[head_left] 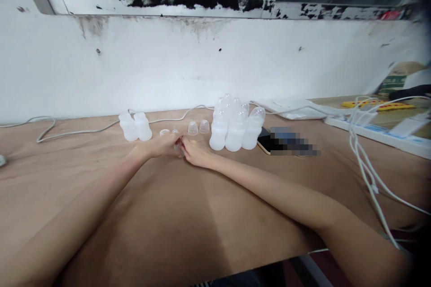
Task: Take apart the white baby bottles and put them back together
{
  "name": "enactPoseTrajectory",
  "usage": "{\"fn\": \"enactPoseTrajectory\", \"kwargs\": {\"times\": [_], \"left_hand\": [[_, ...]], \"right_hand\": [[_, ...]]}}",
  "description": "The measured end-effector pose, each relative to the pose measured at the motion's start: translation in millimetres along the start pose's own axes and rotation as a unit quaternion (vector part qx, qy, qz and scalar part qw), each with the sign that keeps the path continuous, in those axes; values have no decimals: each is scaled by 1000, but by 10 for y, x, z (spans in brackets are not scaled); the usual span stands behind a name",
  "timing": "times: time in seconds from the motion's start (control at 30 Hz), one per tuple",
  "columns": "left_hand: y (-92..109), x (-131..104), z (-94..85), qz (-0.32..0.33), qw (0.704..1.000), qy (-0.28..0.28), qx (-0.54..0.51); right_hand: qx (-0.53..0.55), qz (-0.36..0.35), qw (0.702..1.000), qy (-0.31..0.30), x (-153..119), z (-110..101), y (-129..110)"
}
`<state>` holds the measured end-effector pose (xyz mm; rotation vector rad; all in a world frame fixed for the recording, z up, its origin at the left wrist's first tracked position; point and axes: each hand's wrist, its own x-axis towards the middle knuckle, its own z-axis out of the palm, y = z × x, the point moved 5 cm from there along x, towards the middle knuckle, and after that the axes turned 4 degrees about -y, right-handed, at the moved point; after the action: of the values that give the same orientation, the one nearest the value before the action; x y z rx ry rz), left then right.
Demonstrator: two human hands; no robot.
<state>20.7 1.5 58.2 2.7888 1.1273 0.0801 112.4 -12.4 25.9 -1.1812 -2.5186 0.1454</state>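
Observation:
My left hand (164, 145) and my right hand (195, 151) meet over the wooden table, fingers closed round a small clear piece (178, 144), mostly hidden between them. Just behind the hands lie a white ring (164, 132) and a small clear nipple-like part (174, 130). Two clear domed caps (192, 128) stand to the right of these. Two frosted white bottles (143, 126) without caps are at the left. Several frosted bottles with clear domed tops (235, 130) stand grouped right of my right hand.
Dark phones (269, 142) lie right of the bottle group, one partly blurred. A white power strip (380, 136) with tangled cables (362, 157) is at the right. A thin cable (84, 130) runs along the back. Behind is a white wall (151, 67) below a window.

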Motion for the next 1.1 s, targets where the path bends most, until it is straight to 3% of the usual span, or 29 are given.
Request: {"fn": "enactPoseTrajectory", "kwargs": {"times": [0.13,0.33,0.4,0.53,0.63,0.73,0.9,1.1], "left_hand": [[8,-5,-20,22,999,-30,-8],[23,-63,2,3,992,-112,-52],[3,-95,21,-17,991,-130,-40],[-75,-194,0,-20,996,-85,19],[-183,-271,-13,-22,993,-48,102],[-321,-287,-13,-70,978,-27,193],[-403,-200,42,-125,970,-37,207],[-446,-120,89,-185,963,-36,192]], "right_hand": [[89,-12,995,40,14,31,0],[258,14,966,-36,-7,61,-29],[272,41,962,2,-45,8,-18],[110,66,984,120,-98,-143,-11],[-43,110,991,67,9,-127,51],[-119,163,980,0,203,-92,171],[-126,180,975,-21,492,-49,258],[-129,185,974,-37,603,-12,297]]}}
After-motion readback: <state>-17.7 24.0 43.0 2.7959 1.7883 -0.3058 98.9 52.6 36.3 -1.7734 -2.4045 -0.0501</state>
